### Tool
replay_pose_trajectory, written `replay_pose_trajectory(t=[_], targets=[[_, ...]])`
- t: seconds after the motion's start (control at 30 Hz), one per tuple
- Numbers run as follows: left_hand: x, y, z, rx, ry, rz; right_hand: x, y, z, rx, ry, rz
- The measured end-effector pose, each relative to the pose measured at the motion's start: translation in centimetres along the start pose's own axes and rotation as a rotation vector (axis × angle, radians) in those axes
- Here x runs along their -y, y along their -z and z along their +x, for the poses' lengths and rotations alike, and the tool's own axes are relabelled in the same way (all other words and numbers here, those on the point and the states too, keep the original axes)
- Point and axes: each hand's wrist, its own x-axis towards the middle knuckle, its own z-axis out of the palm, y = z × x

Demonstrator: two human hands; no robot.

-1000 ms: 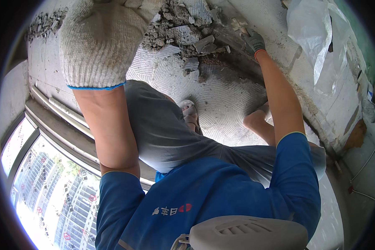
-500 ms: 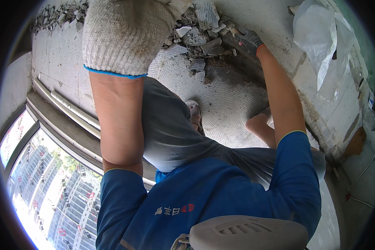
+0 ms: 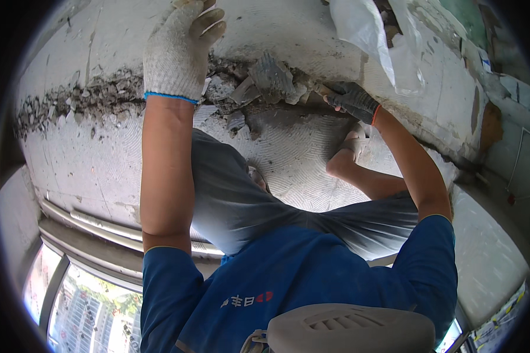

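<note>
My left hand (image 3: pixel 179 50), in a whitish knit glove with a blue cuff, is raised at the upper left. Its fingers are apart and slightly bent, with nothing visible in them. My right hand (image 3: pixel 356 101) wears a dark grey glove with an orange cuff. It is closed around a light-brown handle (image 3: pixel 323 89), of which only a short end shows; the rest of that tool is hidden. Just left of it lies broken rubble (image 3: pixel 271 79), grey tile and mortar shards heaped along a rough broken strip.
More crumbled debris (image 3: pixel 70 103) runs along the strip to the left. Clear plastic sheeting (image 3: pixel 371 35) hangs at the upper right. Pale pipes (image 3: pixel 100 226) lie near the window (image 3: pixel 94 306) at lower left. My bare foot (image 3: pixel 338 162) rests on the ridged mortar floor (image 3: pixel 300 150).
The view has shifted, showing more of the debris strip. My left hand now appears farther away, with its fingers in sight. My right hand stays beside the rubble, still closed.
</note>
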Motion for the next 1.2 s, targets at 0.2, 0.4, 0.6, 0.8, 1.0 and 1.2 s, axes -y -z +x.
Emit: replay_pose_trajectory(t=[0.2, 0.4, 0.6, 0.8, 1.0, 1.2], targets=[[5.1, -11.1, 0.4, 0.418, -0.309, 1.233, -1.1, 5.0, -11.9, -0.084, -0.059, 0.124], [12.9, -15.6, 6.5, 0.611, -1.226, 1.519, 0.2, 9.3, -20.3, -0.190, -0.174, 0.143], [14.6, -13.2, 8.9, 0.795, -0.870, 2.049, 0.2, 13.0, -22.5, -0.328, -0.028, 0.348], [13.3, -11.6, 6.0, 0.843, -0.848, 2.068, 1.4, 16.4, -13.6, -0.236, -0.030, 0.617], [14.4, -10.5, 6.4, 0.781, -0.763, 2.045, 2.6, 22.1, -3.4, -0.402, -0.072, 1.042], [14.2, -9.1, 6.1, 0.647, -0.813, 1.991, 3.0, 21.0, -8.1, -0.386, -0.133, 1.028]])
